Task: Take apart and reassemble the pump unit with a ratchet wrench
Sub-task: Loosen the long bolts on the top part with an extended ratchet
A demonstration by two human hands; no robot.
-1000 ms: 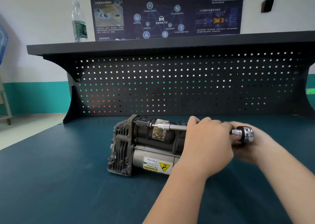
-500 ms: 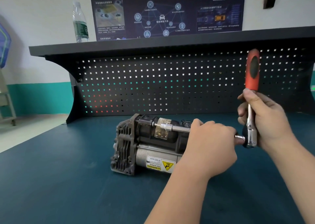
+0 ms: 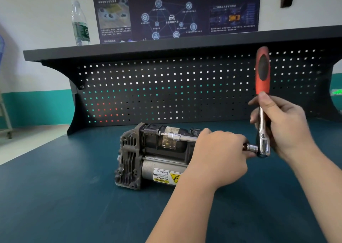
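Right hand (image 3: 283,124) has swung the wrench (image 3: 262,102) handle upright above its grip; left hand (image 3: 220,156) stays wrapped around the extension bar (image 3: 187,137), so the pump (image 3: 148,156) bolt's probably turning.

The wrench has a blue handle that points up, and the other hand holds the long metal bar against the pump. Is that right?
Not quite. In the head view the ratchet wrench has a red handle with a black inset, not blue. The rest holds: the handle points up in the right hand, and the left hand grips the extension bar that runs to the pump unit.
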